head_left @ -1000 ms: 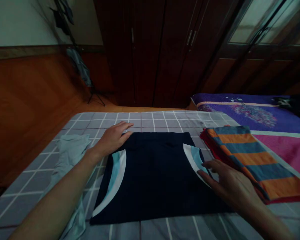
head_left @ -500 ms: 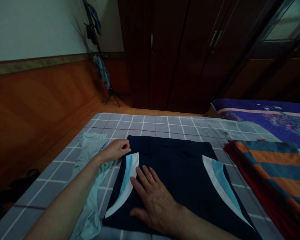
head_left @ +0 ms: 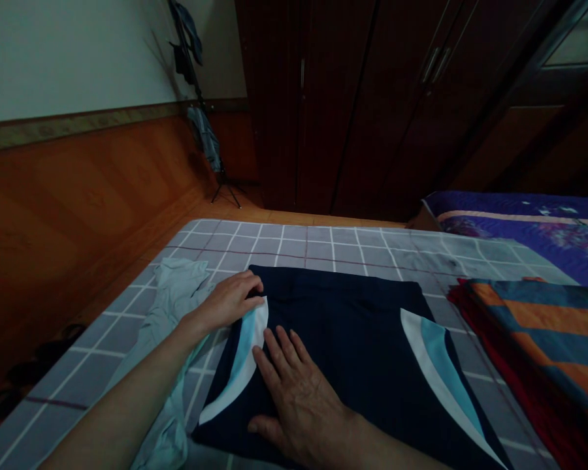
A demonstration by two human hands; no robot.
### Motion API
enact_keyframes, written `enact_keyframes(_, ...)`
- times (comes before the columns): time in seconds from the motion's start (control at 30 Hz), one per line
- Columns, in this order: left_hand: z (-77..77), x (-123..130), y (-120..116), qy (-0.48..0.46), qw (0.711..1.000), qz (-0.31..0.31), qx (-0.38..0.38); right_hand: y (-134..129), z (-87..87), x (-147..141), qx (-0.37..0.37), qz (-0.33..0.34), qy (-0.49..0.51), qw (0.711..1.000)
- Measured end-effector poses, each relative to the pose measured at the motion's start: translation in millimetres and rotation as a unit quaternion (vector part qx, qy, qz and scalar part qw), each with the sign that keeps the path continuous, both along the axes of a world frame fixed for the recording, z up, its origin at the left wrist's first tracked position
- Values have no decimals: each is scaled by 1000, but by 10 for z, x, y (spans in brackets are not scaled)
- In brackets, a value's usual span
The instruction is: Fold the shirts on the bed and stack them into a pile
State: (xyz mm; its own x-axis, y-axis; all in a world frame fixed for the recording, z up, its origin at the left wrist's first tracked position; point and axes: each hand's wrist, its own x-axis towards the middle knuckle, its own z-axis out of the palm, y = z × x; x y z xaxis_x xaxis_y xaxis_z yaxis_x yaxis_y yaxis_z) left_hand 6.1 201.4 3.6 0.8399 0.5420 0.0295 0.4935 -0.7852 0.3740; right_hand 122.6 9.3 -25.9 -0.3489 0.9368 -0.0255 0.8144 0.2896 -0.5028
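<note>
Watch the pressure here: the right hand (head_left: 298, 391) is spread wide, pressing down on the navy sports shorts (head_left: 343, 326), and any sideways drag from that palm could skate the smooth fabric across the grey checked bedsheet (head_left: 313, 245) and push a ripple into the panel. Over on the left, the left hand (head_left: 228, 303) is curled at the upper tip of a curved white-and-pale-blue trim (head_left: 245, 352). A tug from those fingers (head_left: 252, 282) could pull the edge askew, though from this view I can't tell whether they are pinching the cloth or only resting against it. There's a snag risk too, with a crumpled pale grey-green cloth (head_left: 179, 284) bunched just beside the shorts and under the left forearm (head_left: 127, 405), where a careless sweep could catch it and tug it into the work. As for the shorts themselves, they lie flat near the middle of the bed, dark and mostly smooth, with a straight top edge. A matching trim (head_left: 436, 372) curves down the right side, clear of both hands, and a folded orange-and-blue striped cloth (head_left: 543, 333) sits a little apart to the right.
</note>
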Motion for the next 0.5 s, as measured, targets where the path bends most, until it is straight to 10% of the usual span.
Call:
enact_keyframes(0.2, -201, 150, -389, -8, 988, -157, -3, -12, 87, -7, 5, -2, 18, 1000)
enact_keyframes(0.5, -351, 137, -353, 55, 984, -145, 84, -119, 316, 73, -19, -75, 5, 997)
